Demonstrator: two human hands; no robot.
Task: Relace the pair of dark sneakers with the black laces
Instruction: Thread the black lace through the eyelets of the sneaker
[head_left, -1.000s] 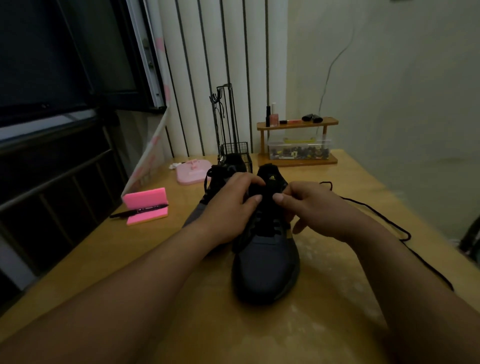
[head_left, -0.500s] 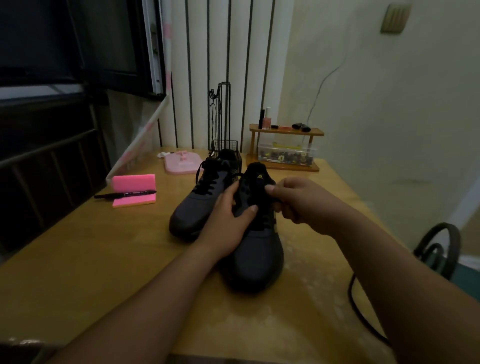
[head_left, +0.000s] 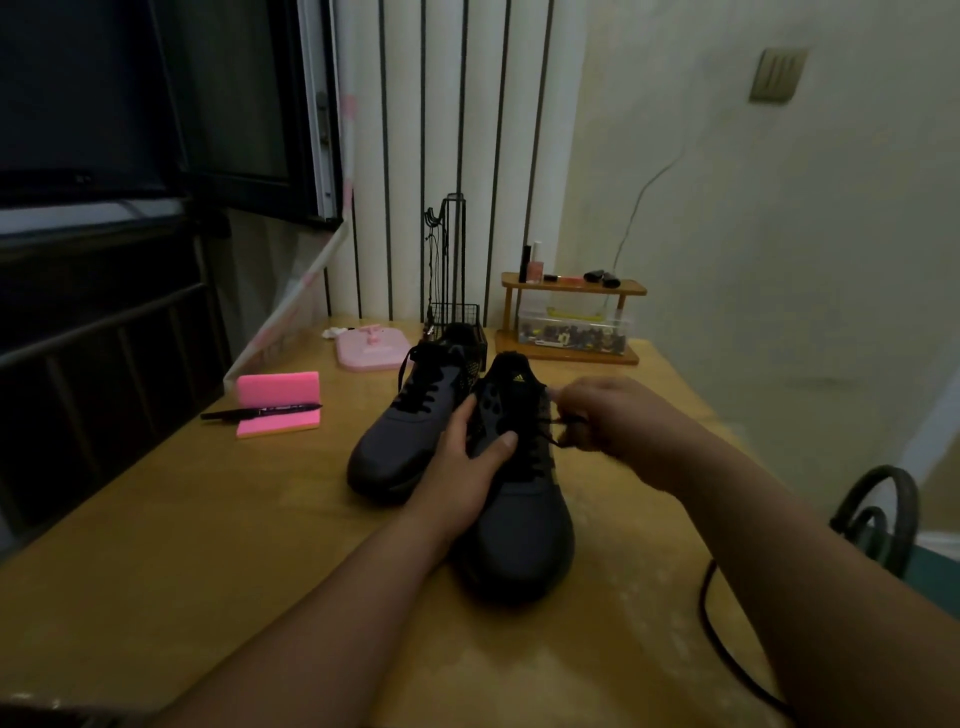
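As far as the head view shows, two dark sneakers stand side by side on the wooden table (head_left: 208, 545), toes toward the person. The far sneaker (head_left: 405, 436) already has black lacing across its eyelets, so I judge it finished. The near sneaker (head_left: 524, 525) is the one in work. The left hand (head_left: 467, 467) grips its upper, with the thumb laid over the eyelet side. The right hand (head_left: 618, 426), a little blurred, pinches the black lace (head_left: 558, 423) just beside the shoe. Some rows seem threaded, but the upper rows and the knot are probably left. A black cord (head_left: 711, 613) runs off the table edge, maybe the free end.
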